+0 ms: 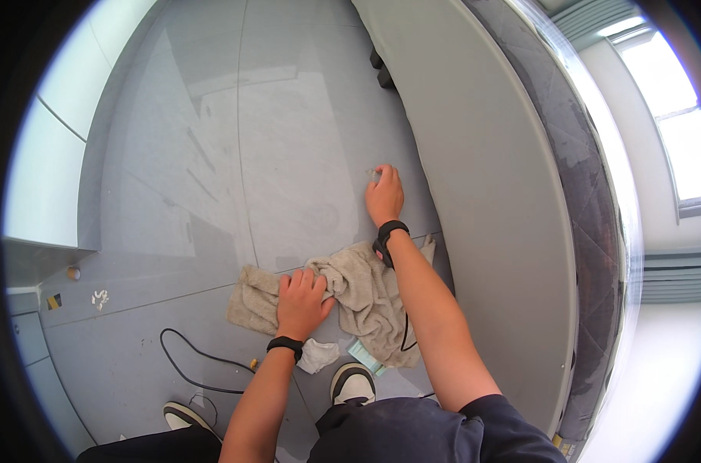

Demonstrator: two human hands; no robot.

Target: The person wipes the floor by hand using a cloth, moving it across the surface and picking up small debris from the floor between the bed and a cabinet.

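My left hand (301, 303) is on a beige towel (370, 289) that lies crumpled on the floor, its fingers bent over a bunched part of the cloth. My right hand (385, 196) reaches farther forward, down at the floor near the bed's side, with its fingertips drawn together. A small pale, see-through scrap (371, 175) shows at those fingertips; its kind is too small to make out. Close below the towel lie a crumpled white tissue (318, 356) and a light green face mask (365, 356).
A grey bed side (474, 170) runs along the right. White cabinets (50, 162) stand at the left. A black cable (182, 373) loops on the tiles, with white scraps (99, 299), a yellow-black piece (54, 302) and a small round brown thing (74, 273) farther left.
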